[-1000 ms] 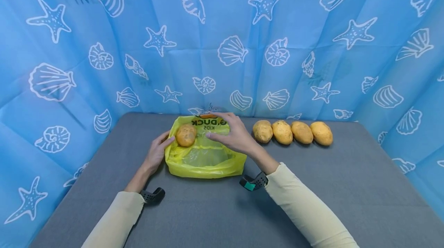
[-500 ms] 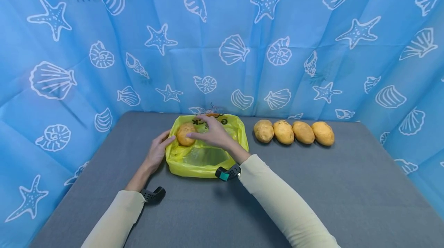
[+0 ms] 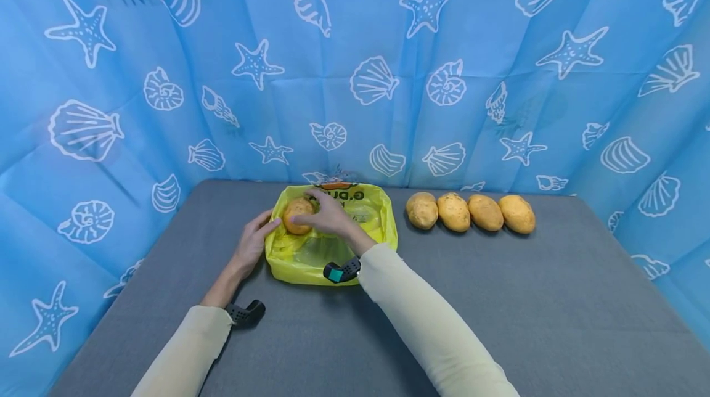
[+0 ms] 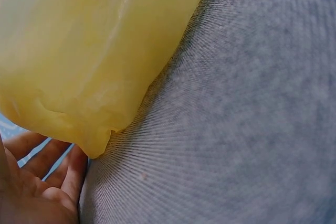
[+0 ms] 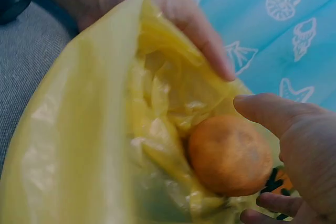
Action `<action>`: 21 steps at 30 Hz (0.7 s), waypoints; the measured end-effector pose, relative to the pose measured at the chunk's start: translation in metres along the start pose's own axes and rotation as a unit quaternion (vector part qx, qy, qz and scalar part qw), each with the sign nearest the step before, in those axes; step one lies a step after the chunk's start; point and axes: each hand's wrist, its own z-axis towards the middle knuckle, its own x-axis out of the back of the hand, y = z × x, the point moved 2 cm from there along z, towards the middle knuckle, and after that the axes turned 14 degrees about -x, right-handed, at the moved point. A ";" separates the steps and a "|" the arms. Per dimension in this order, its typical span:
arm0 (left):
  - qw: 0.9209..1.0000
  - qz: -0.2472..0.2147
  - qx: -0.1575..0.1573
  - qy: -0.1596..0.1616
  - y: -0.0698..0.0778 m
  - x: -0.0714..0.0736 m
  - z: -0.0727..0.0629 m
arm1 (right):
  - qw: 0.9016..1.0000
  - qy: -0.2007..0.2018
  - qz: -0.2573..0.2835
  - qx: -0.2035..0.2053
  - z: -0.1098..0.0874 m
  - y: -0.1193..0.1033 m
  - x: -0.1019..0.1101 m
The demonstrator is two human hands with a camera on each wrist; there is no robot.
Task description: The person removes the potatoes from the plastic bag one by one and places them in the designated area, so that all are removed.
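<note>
A yellow plastic bag (image 3: 310,274) with dark lettering stands on the grey table, its mouth spread wide. Inside, at its left end, lies a round brown potato (image 3: 296,217). My left hand (image 3: 251,243) rests against the bag's left side, and the left wrist view shows its fingers (image 4: 46,157) loosely extended behind the plastic. Over the bag's mouth, my right hand (image 3: 331,215) reaches to the potato, thumb on the near side and fingers on the far side. The right wrist view shows the potato (image 5: 230,156) between thumb and fingers, with no firm grip visible.
Several potatoes (image 3: 455,212) lie in a row to the right of the bag, near the table's back edge. A blue curtain (image 3: 366,33) with white shells and starfish hangs behind the grey table (image 3: 554,298).
My right hand has moved left across the bag's mouth to the potato, uncovering more of the bag's right side. The left hand and the row of potatoes have stayed put.
</note>
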 end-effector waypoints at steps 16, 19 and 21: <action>1.000 0.006 0.009 -0.003 0.002 -0.002 -0.001 | 0.999 0.036 -0.025 0.003 0.007 0.002 -0.017; 1.000 0.001 0.006 -0.004 0.002 -0.001 -0.001 | 0.999 0.035 -0.018 0.010 0.006 0.000 -0.016; 1.000 0.000 0.003 -0.005 0.002 -0.001 -0.001 | 0.999 0.034 -0.012 0.013 0.004 -0.001 -0.014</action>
